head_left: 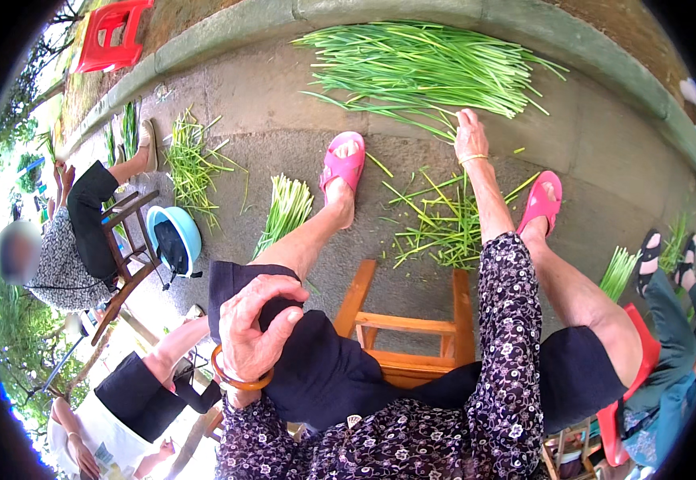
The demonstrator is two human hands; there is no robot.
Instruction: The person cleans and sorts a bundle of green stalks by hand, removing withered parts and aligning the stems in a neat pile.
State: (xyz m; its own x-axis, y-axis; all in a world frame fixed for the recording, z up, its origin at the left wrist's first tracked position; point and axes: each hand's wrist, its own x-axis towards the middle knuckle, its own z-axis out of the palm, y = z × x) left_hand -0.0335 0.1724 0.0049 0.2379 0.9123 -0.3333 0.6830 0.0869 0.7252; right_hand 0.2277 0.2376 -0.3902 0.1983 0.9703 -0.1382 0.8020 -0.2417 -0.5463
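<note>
A broad pile of long green stalks [420, 64], like garlic chives, lies on the paving ahead. My right hand [471, 140] reaches out to its near edge, fingers closed on a few loose stalk ends there. My left hand [256, 324] is raised over my left knee, fingers curved and apart, holding nothing; an amber-coloured bangle [240, 382] circles its wrist. Loose green and yellowish scraps [448, 228] are scattered between my feet, under my right forearm. Beside my left foot lies a neat bundle of stalks [286, 210], pale ends pointing away from me.
A wooden stool [408, 324] shows between my legs. On the left, a seated person [68, 256] has a light-blue basin [188, 232] and a heap of stalks [196, 156] nearby. A stone kerb [388, 10] runs behind the pile. Other people sit at lower left and right.
</note>
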